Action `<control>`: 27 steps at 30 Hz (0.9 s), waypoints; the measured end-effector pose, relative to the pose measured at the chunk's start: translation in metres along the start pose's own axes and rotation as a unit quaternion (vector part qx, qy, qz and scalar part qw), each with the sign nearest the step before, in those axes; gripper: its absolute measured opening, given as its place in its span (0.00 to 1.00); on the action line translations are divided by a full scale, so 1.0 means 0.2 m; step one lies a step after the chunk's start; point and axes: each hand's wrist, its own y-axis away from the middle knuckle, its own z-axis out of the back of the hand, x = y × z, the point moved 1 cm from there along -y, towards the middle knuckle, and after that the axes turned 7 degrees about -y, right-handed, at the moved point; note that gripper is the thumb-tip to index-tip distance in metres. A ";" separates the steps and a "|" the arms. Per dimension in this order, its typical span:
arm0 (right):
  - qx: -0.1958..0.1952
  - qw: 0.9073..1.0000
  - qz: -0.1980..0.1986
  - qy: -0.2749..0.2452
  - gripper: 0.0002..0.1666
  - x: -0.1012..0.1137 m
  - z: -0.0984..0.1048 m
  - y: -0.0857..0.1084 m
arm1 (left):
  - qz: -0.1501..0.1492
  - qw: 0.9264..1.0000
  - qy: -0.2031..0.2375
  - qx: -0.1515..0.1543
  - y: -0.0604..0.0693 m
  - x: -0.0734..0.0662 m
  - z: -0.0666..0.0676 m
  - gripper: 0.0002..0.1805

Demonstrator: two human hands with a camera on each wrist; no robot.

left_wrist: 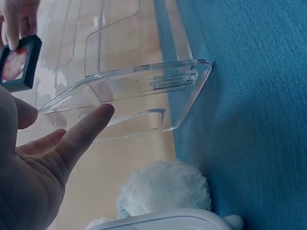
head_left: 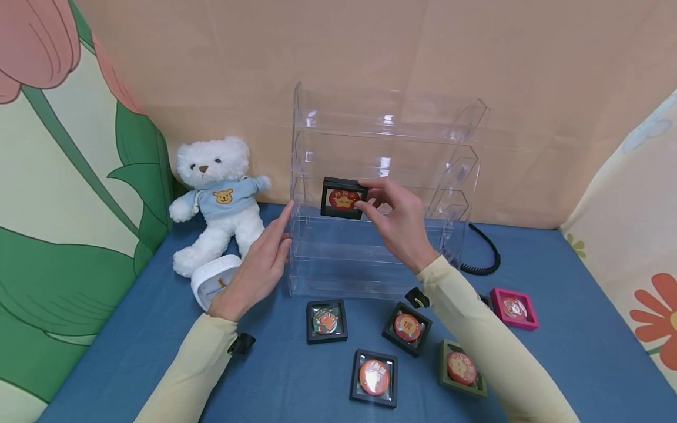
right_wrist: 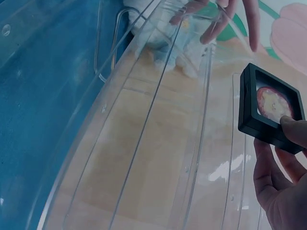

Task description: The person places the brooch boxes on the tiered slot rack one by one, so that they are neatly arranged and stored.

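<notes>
My right hand [head_left: 399,220] pinches a black-framed display case [head_left: 344,198] by its right side; a red round badge shows inside. The case is held in front of the middle tiers of a clear acrylic display rack [head_left: 349,252]. In the right wrist view the same case [right_wrist: 271,108] sits between thumb and fingers, apart from the rack. My left hand [head_left: 256,273] has its fingers straight against the rack's left side. The left wrist view shows a fingertip of that hand [left_wrist: 53,158] at the clear side panel [left_wrist: 144,79].
A white teddy bear [head_left: 224,197] in a blue top sits left, with a white rounded object [head_left: 211,279] before it. Black cases [head_left: 327,321], a green case [head_left: 462,367] and a pink case [head_left: 514,308] lie in front. A black coiled cord [head_left: 489,264] lies right of the rack.
</notes>
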 end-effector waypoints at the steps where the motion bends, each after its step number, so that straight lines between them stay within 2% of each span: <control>1: -0.001 1.000 -0.003 0.003 0.23 0.00 0.00 -0.01 | -0.001 1.000 -0.001 -0.001 0.00 0.00 0.00 0.37; 18: -0.033 0.999 -0.023 0.015 0.23 -0.02 -0.06 -0.06 | -0.008 1.000 -0.002 -0.004 0.00 0.00 0.00 0.38; 27: -0.025 0.998 -0.017 0.046 0.23 -0.01 -0.12 -0.08 | -0.007 1.000 -0.008 -0.006 0.00 0.00 0.00 0.38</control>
